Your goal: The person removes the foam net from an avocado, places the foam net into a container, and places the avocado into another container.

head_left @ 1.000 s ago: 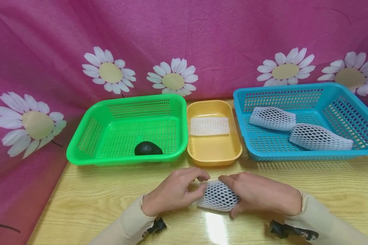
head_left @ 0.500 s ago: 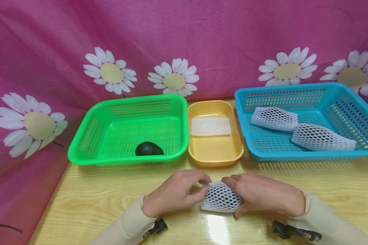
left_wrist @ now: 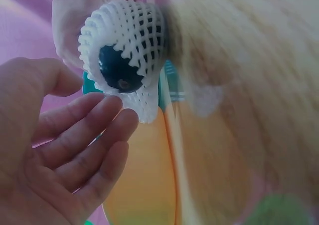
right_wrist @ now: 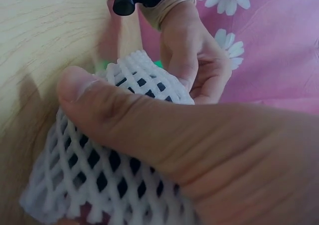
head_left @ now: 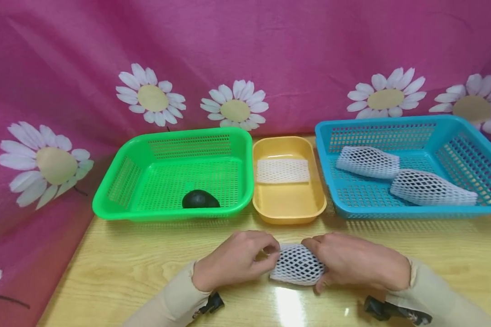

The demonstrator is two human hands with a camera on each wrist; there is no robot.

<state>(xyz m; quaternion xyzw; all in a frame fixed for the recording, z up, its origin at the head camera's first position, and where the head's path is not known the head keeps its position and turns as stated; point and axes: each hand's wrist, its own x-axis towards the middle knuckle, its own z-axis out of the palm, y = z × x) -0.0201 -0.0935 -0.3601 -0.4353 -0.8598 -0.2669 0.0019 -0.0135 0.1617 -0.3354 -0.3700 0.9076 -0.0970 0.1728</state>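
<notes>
My right hand (head_left: 356, 259) grips an avocado sheathed in a white foam net sleeve (head_left: 299, 265), low over the front of the table. In the right wrist view the thumb (right_wrist: 114, 110) lies across the netting, with dark skin showing through the holes. My left hand (head_left: 239, 258) is at the sleeve's left end, its fingertips right at the rim. The left wrist view shows its fingers (left_wrist: 89, 130) loosely bent and the thumb apart from the net. There the avocado's dark end (left_wrist: 118, 70) shows in the sleeve's opening, and a flap of netting (left_wrist: 143, 103) hangs below.
A green basket (head_left: 172, 213) at the left holds one bare dark avocado (head_left: 199, 199). In the yellow tray (head_left: 288, 204) lies a flat foam net (head_left: 283, 170). The blue basket (head_left: 393, 210) at the right holds two netted avocados (head_left: 431, 187). A pink flowered cloth (head_left: 294, 54) hangs behind.
My left thumb and forefinger have drawn closer together at the sleeve's rim. The right hand keeps its grip, and the avocado has shifted slightly right in the view.
</notes>
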